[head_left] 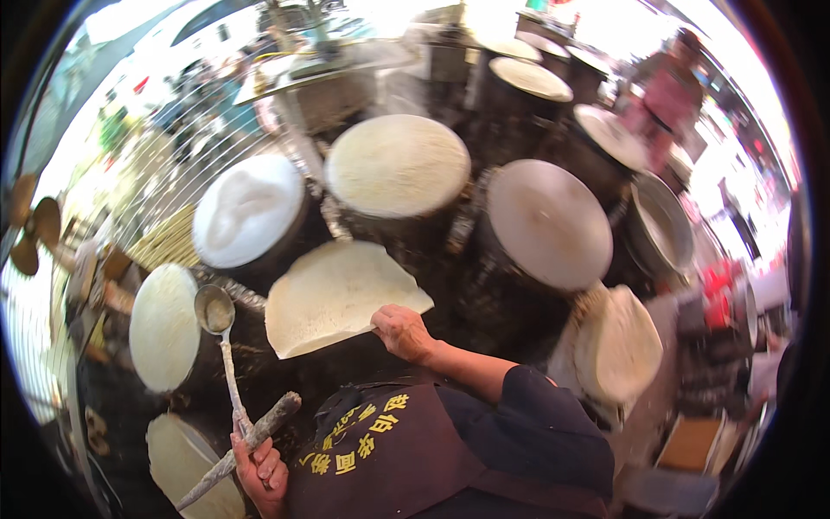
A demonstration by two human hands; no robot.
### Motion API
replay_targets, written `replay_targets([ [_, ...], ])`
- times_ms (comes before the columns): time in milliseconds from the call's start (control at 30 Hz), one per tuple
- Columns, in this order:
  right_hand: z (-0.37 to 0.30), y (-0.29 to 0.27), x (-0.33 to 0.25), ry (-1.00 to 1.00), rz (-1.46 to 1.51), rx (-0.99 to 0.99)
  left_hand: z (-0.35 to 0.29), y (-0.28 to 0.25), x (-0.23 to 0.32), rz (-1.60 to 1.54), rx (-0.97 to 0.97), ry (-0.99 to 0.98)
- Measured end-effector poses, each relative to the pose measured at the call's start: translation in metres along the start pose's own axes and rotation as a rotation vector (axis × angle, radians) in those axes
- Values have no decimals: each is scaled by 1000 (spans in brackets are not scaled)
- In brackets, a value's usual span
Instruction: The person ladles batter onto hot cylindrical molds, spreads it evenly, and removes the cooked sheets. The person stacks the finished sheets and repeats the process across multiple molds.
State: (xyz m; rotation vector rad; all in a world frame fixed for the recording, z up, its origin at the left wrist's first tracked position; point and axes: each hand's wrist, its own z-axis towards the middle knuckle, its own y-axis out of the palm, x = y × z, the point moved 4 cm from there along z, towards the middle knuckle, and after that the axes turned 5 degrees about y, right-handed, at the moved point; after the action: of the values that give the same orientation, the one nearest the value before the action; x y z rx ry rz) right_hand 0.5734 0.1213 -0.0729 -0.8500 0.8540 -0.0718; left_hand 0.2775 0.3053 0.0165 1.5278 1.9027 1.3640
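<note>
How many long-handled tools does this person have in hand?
2, both in the left hand: a ladle, its bowl away from the person, and a thick, rough stick crossing its handle. The right hand grips a pale sheet instead.

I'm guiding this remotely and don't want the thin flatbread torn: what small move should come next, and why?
I'd probably ease the right hand gently rightward, carrying the thin flatbread toward the pale pile, seemingly flatbreads: only this hand grips the sheet, by one edge, while the left hand holds a ladle and a thick stick.
</note>
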Motion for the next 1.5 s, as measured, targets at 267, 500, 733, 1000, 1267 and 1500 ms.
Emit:
replay_targets([
  [267,-162,-51,56,467,-419,38,-7,17,-22,261,-129,-239],
  [500,-268,-207,88,775,-290,377,-10,48,-82,393,-201,-344],
  [733,-455,-415,138,952,653,951,-19,61,-169,433,-135,-412],
  [1000,-642,-416,264,1111,1063,1412,-63,97,-269,395,-224,-639],
  [1267,-720,-365,349,1550,476,1345,-85,93,-299,477,-58,-591],
  [1500,-568,-439,216,1323,-799,1159,-100,78,-304,548,-126,-431],
])
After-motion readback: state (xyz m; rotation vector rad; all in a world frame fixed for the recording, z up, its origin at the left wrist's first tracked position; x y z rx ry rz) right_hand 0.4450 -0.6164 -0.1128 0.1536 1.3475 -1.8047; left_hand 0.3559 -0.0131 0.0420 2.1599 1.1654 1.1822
